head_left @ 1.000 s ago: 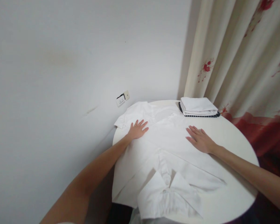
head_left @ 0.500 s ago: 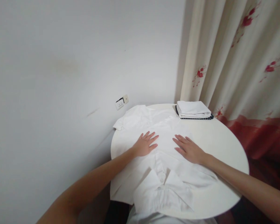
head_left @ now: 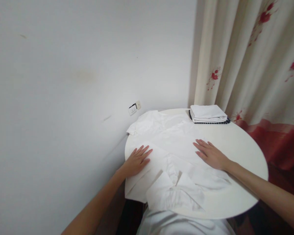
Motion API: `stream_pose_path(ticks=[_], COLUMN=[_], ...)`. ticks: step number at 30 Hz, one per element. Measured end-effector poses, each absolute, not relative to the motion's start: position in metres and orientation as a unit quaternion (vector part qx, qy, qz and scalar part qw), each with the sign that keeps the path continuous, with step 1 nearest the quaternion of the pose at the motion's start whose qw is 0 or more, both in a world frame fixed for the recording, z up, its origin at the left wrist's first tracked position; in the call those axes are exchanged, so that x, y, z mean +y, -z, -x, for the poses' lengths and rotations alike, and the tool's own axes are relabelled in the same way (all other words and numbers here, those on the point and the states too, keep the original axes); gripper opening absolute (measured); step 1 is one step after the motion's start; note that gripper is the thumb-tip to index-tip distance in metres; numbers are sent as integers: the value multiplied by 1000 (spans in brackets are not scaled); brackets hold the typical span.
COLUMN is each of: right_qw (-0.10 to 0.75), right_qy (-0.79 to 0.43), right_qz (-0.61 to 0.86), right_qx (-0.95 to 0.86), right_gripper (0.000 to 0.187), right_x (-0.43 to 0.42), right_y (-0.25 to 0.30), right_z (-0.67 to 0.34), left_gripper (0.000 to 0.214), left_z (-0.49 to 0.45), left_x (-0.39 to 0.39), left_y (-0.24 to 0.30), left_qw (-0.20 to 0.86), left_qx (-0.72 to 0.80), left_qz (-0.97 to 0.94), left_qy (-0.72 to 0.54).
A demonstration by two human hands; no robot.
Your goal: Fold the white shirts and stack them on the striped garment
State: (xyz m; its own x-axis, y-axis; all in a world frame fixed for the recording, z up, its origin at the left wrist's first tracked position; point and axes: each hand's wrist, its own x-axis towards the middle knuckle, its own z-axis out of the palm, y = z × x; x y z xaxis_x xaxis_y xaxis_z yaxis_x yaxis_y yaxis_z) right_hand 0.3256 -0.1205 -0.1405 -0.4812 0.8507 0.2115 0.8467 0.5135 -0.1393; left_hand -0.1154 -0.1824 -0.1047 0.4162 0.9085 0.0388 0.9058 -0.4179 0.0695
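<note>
A white collared shirt (head_left: 171,143) lies spread over a round white table (head_left: 245,156), its collar toward me at the near edge. My left hand (head_left: 136,160) rests flat on the shirt's left part, fingers spread. On the right side, my right hand (head_left: 210,154) lies palm down with fingers stretched out, at the shirt's right edge. Neither hand grips anything. Some creases show near the collar and along the right sleeve.
At the back right of the table sits a stack of folded white cloth (head_left: 208,113) with a dark patterned piece beneath it. A wall socket (head_left: 132,110) is just behind the table. A floral curtain (head_left: 235,65) hangs at the right.
My hands have moved apart over the shirt, the left one outward to the left and slightly nearer, the right one outward to the right. The view has shifted a little.
</note>
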Motion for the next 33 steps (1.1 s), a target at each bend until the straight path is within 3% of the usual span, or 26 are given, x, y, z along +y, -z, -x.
stream_pose_path(ticks=[5,11,16,18,20,23,27,29,33], right_qw=[138,147,180,229,263,179,119,132,206], right_qy=[-14,-20,-13,-17,-52,-153,-219,-215,-207], right_qz=[499,508,502,479,435,322,235,253,299], right_qx=[-855,-848,-846,-847,-860,-917,-940,-934,-908], right_gripper=[62,59,54,54,54,59,91,83,44], right_x=[-122,-121,-130,-148,-176,-225,-263,-268,-265], right_y=[139,140,127,114,99,82,84,94,108], right_z=[-325,-326,-323,-317,-308,-298,-297,-299,-295], left_gripper=[52,51,95,101,93,80,75,67,41], left_z=[111,82,63,61,62,63,63,61,54], left_x=[-223,-275,-305,-308,-308,-307,-306,-306,-304], left_y=[111,87,76,85,96,108,108,107,108], left_qw=[40,107,115,117,121,126,131,137,149], left_qx=[555,535,389,384,399,423,437,444,486], left_qz=[-828,-807,-904,-910,-904,-892,-883,-877,-834], left_qy=[-70,-226,-133,-102,-91,-94,-105,-121,-215])
